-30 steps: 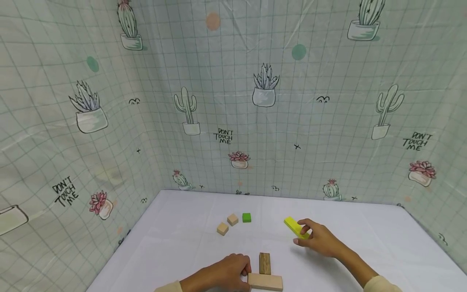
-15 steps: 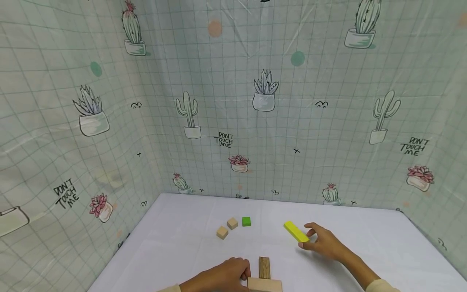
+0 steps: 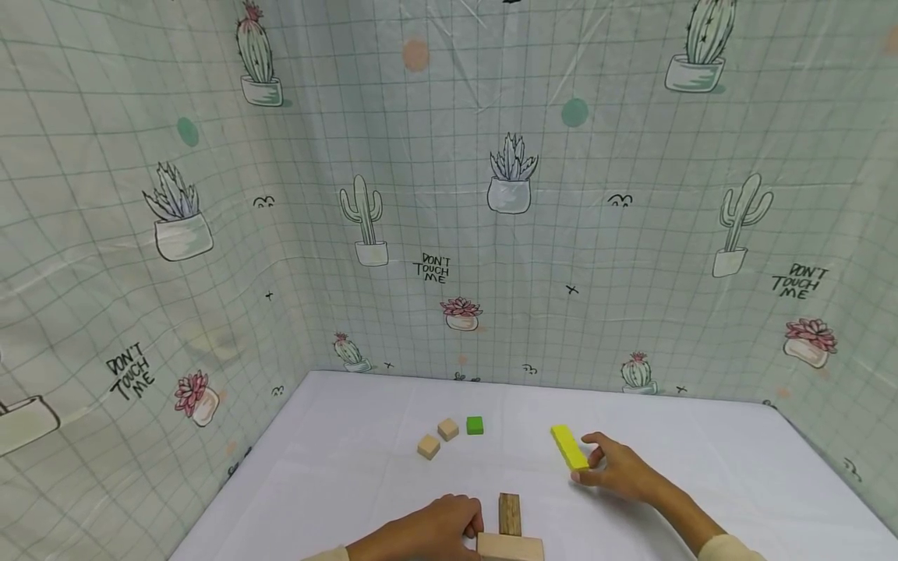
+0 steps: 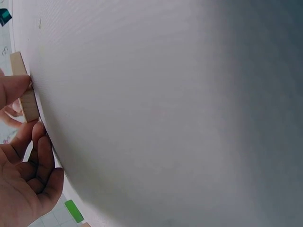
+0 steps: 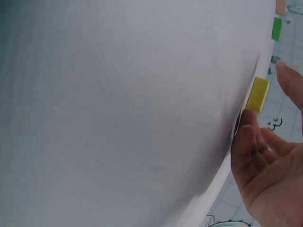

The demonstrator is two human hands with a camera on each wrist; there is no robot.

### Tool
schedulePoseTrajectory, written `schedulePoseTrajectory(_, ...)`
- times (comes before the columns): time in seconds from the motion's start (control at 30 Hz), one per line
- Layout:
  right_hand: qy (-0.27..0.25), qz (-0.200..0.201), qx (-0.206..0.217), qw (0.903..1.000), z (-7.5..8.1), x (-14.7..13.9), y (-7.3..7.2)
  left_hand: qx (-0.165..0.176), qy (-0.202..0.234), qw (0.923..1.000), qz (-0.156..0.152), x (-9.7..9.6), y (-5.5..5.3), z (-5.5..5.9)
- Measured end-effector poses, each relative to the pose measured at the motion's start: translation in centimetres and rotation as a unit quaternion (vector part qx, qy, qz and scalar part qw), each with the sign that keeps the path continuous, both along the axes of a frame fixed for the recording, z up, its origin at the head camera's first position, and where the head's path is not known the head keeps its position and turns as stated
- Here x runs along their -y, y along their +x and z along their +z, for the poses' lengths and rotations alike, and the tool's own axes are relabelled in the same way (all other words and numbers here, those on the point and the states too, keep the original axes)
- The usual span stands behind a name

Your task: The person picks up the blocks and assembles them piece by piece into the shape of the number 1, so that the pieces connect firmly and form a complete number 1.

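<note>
A light wooden block (image 3: 510, 547) lies crosswise at the bottom edge of the head view. My left hand (image 3: 438, 526) holds its left end; in the left wrist view the thumb (image 4: 16, 88) lies over the block and fingertips meet its end. A darker wooden block (image 3: 510, 513) extends away from the light block's far side. To the right, a long yellow block (image 3: 570, 448) lies at a slant. My right hand (image 3: 617, 470) is beside its near end, the thumb touching that end and the index finger apart from its right side.
Two small pale wooden cubes (image 3: 447, 428) and a green cube (image 3: 475, 425) sit farther back, left of the yellow block. A white cloth covers the table (image 3: 351, 467). A cactus-printed curtain (image 3: 435, 218) rises behind and at the sides.
The yellow block has turned so its near end points more toward me. The right index finger has come off its top and moved to its right. The left hand stays at the light block.
</note>
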State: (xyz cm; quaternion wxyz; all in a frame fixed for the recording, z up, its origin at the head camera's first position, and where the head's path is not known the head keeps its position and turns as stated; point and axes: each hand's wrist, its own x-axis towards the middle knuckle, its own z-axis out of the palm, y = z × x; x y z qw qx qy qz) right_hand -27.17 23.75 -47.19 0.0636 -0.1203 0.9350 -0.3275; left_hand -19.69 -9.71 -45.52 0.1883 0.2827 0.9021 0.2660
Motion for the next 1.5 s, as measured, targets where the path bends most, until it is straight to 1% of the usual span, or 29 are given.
schedulePoseTrajectory(0.1,0.0,0.012,0.004,0.9999,0.0,0.3,-0.1,-0.009,-0.007,0.9999,-0.005,0.0,0.0,0.0)
schedulePoseTrajectory(0.2,-0.003,0.026,0.013,0.9996,0.0,0.4,-0.2,-0.012,-0.012,0.9999,-0.004,0.0,0.0,0.0)
schedulePoseTrajectory(0.33,-0.023,0.051,0.029,0.998,0.1,0.2,-0.2,-0.002,-0.01,0.9999,0.0,0.0,0.1,0.2)
schedulePoseTrajectory(0.43,-0.048,0.064,0.051,0.9955,0.2,-0.2,-0.3,0.007,-0.005,1.0,0.005,0.0,0.1,0.2)
schedulePoseTrajectory(0.53,-0.065,0.069,0.069,0.9931,0.2,-0.5,-0.5,0.006,-0.004,1.0,0.003,0.0,0.1,0.2)
schedulePoseTrajectory(0.63,-0.074,0.074,0.078,0.9915,0.1,-0.8,-0.8,0.002,-0.005,1.0,-0.004,0.0,0.1,0.1)
schedulePoseTrajectory(0.77,-0.077,0.078,0.088,0.99,0.0,-1.5,-1.3,0.014,0.004,0.9999,-0.004,-0.1,-0.1,0.0)
schedulePoseTrajectory(0.9,-0.085,0.088,0.104,0.9871,0.1,-1.8,-1.9,0.006,0.0,1.0,-0.007,-0.2,-0.1,0.0)
schedulePoseTrajectory(0.97,-0.088,0.094,0.109,0.9856,0.2,-1.8,-2.2,-0.008,-0.011,0.9998,-0.01,-0.2,-0.2,0.0)
schedulePoseTrajectory(1.1,-0.084,0.094,0.12,0.9847,0.4,-1.6,-2.8,-0.017,-0.02,0.9996,-0.007,-0.2,-0.3,0.0)
schedulePoseTrajectory(1.3,-0.069,0.088,0.141,0.9838,0.6,-1.3,-3.5,-0.026,-0.021,0.9994,-0.012,-0.2,-0.3,-0.2)
schedulePoseTrajectory(1.5,-0.048,0.095,0.145,0.9838,1.0,-1.1,-3.8,-0.026,-0.023,0.9994,-0.009,-0.2,-0.2,-0.2)
